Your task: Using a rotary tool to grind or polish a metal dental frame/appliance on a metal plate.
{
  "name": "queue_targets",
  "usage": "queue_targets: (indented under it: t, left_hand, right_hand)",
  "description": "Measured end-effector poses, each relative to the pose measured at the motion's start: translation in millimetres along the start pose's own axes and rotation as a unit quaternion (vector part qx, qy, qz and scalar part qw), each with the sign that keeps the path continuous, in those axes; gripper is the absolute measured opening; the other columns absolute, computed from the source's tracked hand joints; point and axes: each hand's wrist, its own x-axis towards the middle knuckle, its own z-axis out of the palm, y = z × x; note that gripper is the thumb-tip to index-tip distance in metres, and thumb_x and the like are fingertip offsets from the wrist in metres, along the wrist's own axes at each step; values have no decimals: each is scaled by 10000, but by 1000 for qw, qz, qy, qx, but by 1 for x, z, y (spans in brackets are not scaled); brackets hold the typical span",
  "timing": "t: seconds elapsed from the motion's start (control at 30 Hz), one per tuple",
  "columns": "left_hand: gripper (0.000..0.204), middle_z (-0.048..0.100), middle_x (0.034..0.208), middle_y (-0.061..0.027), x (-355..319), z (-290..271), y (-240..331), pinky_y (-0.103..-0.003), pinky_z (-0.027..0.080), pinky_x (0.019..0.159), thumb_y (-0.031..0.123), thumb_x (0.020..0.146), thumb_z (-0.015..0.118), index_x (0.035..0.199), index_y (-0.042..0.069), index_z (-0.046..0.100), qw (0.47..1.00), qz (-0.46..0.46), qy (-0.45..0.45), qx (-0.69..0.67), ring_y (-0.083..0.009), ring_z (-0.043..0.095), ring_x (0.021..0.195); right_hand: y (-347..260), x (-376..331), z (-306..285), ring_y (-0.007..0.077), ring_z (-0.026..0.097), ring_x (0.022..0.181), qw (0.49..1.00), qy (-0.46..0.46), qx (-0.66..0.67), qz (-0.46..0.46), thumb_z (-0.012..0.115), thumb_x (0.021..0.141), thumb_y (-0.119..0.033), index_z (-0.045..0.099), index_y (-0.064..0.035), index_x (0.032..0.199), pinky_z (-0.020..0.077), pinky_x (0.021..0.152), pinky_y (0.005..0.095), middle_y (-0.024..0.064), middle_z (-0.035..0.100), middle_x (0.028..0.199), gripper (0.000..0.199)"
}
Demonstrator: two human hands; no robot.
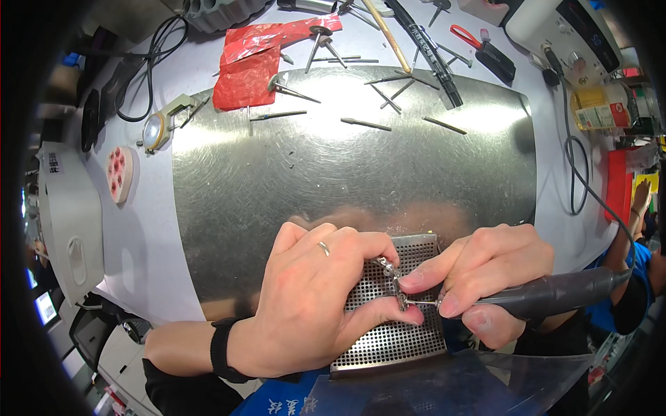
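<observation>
My left hand (302, 295), with a ring and a black wristband, pinches a small silvery metal framework (397, 283), curved and like a dental casting, between thumb and index finger. Wrapped round a dark grey rotary handpiece (555, 295), my right hand (496, 270) has its index fingertip close to or against the casting. The handpiece's thin bur (422, 302) points left, its tip at the casting's lower end; whether it touches I cannot tell. Below both hands lies a perforated metal plate (392, 343). Fingers hide part of the casting.
A shiny metal sheet (333, 180) covers the table. Several loose burs (366, 125), red film (246, 80) and a black pen (437, 66) lie at its far edge. A dial gauge (154, 132) stands left. The handpiece's cord (603, 201) runs to a control box (565, 35).
</observation>
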Motion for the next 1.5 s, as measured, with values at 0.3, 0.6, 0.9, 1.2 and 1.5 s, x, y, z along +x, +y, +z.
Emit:
queue_targets:
  t: [0.3, 0.6, 0.9, 1.2, 1.5]
  left_hand:
    - [545, 589, 792, 23, -1, 3, -1, -328, 315, 694, 490, 717, 831, 1039, 108, 614, 1000, 3, 11, 1, -159, 539, 684]
    - [551, 561, 766, 23, -1, 4, -2, -325, 307, 690, 503, 716, 825, 1040, 107, 619, 1000, 8, 15, 3, -151, 513, 664]
    - [552, 564, 778, 23, -1, 2, 1, -327, 310, 695, 495, 709, 832, 1045, 112, 621, 1000, -1, 5, 7, -151, 516, 674]
    - [559, 562, 783, 23, -1, 1, 0, -325, 320, 707, 485, 701, 842, 1053, 111, 622, 1000, -2, -5, 4, -150, 517, 674]
    - [559, 554, 778, 26, -1, 1, 0, -328, 308, 700, 485, 695, 846, 1051, 118, 621, 1000, 0, -8, 8, -152, 506, 678]
  right_hand:
    - [3, -2, 2, 363, 762, 818, 1000, 15, 10, -10, 682, 847, -106, 718, 27, 814, 660, 746, 403, 140, 668, 756, 142]
    - [2, -1, 2, 363, 762, 813, 1000, 13, 6, -8, 669, 840, -91, 715, 31, 806, 661, 741, 393, 139, 666, 749, 135]
    - [0, -1, 0, 359, 763, 841, 1000, 4, 12, -1, 664, 844, -72, 716, 34, 808, 660, 755, 389, 141, 668, 758, 123]
    - [-1, -1, -2, 363, 762, 855, 1000, -10, 7, 14, 670, 837, -74, 722, 37, 811, 658, 770, 398, 143, 669, 764, 125]
    - [0, -1, -3, 363, 763, 847, 1000, -8, 16, 11, 675, 843, -86, 726, 28, 812, 655, 778, 398, 143, 681, 747, 128]
